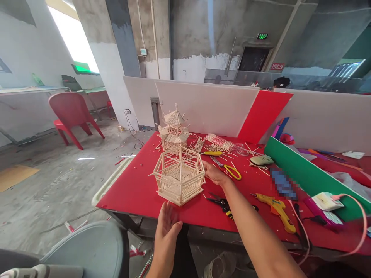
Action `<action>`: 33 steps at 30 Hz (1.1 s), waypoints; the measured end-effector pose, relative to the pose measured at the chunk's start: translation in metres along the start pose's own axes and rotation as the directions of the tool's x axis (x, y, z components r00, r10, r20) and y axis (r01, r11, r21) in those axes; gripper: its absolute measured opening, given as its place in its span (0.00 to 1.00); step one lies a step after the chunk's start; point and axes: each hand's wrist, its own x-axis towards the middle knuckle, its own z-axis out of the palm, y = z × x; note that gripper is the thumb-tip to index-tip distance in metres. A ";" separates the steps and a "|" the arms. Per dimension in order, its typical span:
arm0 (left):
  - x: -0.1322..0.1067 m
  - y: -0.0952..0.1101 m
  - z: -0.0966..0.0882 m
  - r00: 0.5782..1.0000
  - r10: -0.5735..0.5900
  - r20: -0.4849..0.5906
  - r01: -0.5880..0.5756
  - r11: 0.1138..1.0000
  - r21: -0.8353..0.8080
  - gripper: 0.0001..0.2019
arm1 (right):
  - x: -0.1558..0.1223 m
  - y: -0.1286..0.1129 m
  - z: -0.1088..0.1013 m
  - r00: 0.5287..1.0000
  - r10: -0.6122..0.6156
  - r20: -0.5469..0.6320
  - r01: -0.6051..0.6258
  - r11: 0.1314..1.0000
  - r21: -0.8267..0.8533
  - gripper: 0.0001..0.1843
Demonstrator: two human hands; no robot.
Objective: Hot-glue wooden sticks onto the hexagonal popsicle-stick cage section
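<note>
A six-sided frame (pixel 180 177) built of thin wooden sticks, with a slatted floor and crossed bars on top, stands on the red table. Just in front of its near bottom edge is my left hand (pixel 167 226), palm turned inward, fingers stretched and thumb apart, holding nothing. My right hand (pixel 215 174) reaches to the frame's right side with its fingers extended; the fingertips seem to touch the sticks, partly hidden there. Behind the frame rises a tiered stick pagoda (pixel 174 131) with a pointed roof. Black-and-yellow pliers (pixel 223 204) lie below my right wrist.
Yellow-handled scissors (pixel 232 170), a yellow cutter (pixel 213 153), a bag of sticks (pixel 220 142) and loose sticks lie beyond my right hand. To the right are a yellow glue gun (pixel 276 210), a power strip (pixel 324 214) with cables and a green board (pixel 313 173). A grey stool (pixel 87 247) stands lower left.
</note>
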 end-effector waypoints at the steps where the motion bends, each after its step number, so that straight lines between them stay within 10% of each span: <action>1: 0.002 -0.003 0.003 1.000 0.006 -0.009 -0.006 1.000 -0.016 0.41 | 0.000 -0.001 0.001 0.999 -0.002 0.034 0.003 1.000 -0.011 0.36; 12: 0.024 0.028 -0.001 0.998 0.037 -0.047 -0.038 0.999 -0.024 0.40 | -0.049 0.001 -0.005 0.999 0.043 0.005 -0.040 0.963 -0.268 0.34; 19: 0.040 0.044 0.006 0.994 0.072 -0.085 -0.074 0.997 -0.023 0.36 | -0.137 0.009 -0.028 0.976 -0.045 -0.213 -0.081 0.832 -0.548 0.33; 27: 0.024 0.039 0.013 0.991 0.108 -0.076 -0.109 0.994 -0.008 0.33 | -0.190 0.036 -0.023 0.917 -0.278 -0.288 -0.193 0.323 -0.927 0.22; 33: 0.019 0.039 0.015 0.990 0.104 -0.095 -0.106 0.994 -0.022 0.32 | -0.188 0.040 -0.011 0.743 -0.406 -0.531 -0.472 0.245 -0.847 0.22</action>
